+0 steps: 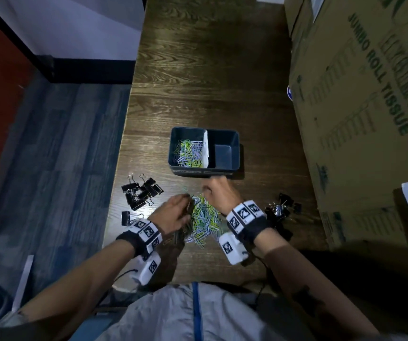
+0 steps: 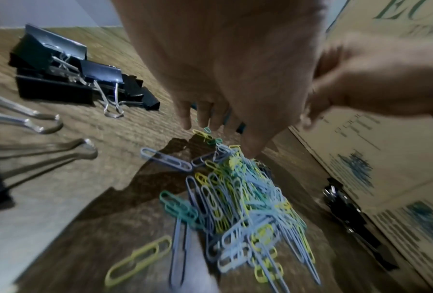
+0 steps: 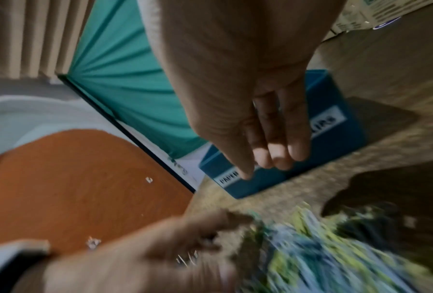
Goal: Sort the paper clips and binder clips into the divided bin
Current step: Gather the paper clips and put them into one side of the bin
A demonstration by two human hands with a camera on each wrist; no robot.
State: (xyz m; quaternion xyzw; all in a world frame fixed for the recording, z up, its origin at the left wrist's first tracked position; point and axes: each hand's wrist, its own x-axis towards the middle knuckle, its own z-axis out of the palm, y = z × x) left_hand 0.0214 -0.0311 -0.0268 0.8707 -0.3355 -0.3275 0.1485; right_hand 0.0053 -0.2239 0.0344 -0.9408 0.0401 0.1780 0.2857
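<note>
Lying on the dark wooden table (image 1: 198, 70), a loose heap of pastel paper clips (image 1: 204, 221) sits between the person's two hands, just short of the divided bin (image 1: 204, 168). The left hand (image 1: 173, 214) hovers at the heap's left edge with its fingers (image 2: 185, 117) hanging down, relaxed and a little spread, their tips just above the topmost clips; the left wrist view shows nothing pinched between them. The right hand (image 1: 220, 193) is over the far right corner of the heap, close to the bin's near wall, its fingers (image 3: 283, 146) held straight and together, pointing down, and holding nothing. The blue bin has a white divider: its left compartment holds a tangle of coloured paper clips, and nothing shows in the right one. White labels run along its near wall, too blurred to read in full. A cluster of black binder clips (image 1: 141, 193) lies to the left of the heap, with one more (image 1: 129, 217) beside the left wrist, and a second cluster (image 1: 283, 207) lies to the right, against the cardboard boxes (image 1: 360, 107).
</note>
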